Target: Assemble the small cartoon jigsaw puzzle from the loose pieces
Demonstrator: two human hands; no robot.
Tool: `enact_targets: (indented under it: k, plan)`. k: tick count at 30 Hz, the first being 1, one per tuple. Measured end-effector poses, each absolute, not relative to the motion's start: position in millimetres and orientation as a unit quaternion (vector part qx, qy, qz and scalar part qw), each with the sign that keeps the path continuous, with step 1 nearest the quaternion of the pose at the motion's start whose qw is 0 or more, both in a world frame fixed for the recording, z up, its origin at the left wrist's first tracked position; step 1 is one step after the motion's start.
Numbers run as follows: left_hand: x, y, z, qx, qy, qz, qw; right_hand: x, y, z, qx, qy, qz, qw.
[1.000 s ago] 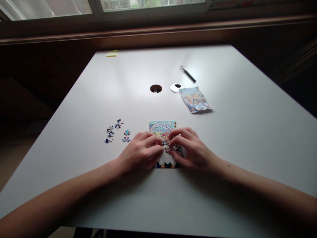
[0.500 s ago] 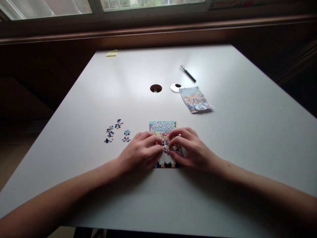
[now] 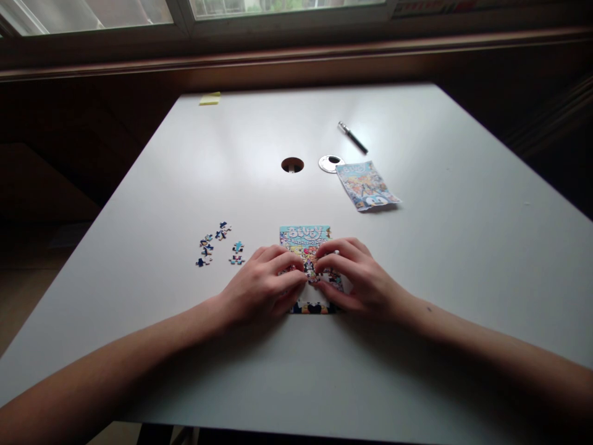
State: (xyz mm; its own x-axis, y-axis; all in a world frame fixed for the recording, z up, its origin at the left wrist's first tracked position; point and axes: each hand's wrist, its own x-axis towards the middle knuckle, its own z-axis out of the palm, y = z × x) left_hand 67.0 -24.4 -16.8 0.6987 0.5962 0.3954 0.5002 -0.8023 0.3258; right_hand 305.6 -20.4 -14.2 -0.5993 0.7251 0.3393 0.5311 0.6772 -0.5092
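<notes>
A partly assembled jigsaw puzzle [image 3: 306, 233] with a light blue top and crowded cartoon figures lies flat on the white table. A pale gap shows in it above its bottom strip. My left hand [image 3: 266, 281] covers its left side, fingers bent and pressed together on the puzzle near the gap. From the right, my right hand [image 3: 356, 275] rests on the other side with curled fingers, thumb low beside the gap. Both sets of fingertips almost meet at the middle; any single piece between them is hidden. Several loose puzzle pieces [image 3: 206, 250] lie left of my left hand.
Beyond the puzzle lies a creased picture sheet [image 3: 368, 185], its corner by a round metal cover [image 3: 330, 164]. A dark pen [image 3: 353, 138] lies behind it. The table [image 3: 139, 247] has a round cable hole [image 3: 292, 165] and a yellow sticky note [image 3: 210, 99] at the far edge.
The fingertips of both hands have shifted very slightly at the middle of the puzzle. The loose pieces and other things stay where they were.
</notes>
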Motion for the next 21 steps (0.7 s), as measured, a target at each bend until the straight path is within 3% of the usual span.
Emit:
enact_targets:
  k: [21]
  plan:
    - [66.6,-25.2,-16.7,0.918,0.301,0.238,0.102,305.0,-22.1,-11.2,-0.365,-0.875,0.187,0.259]
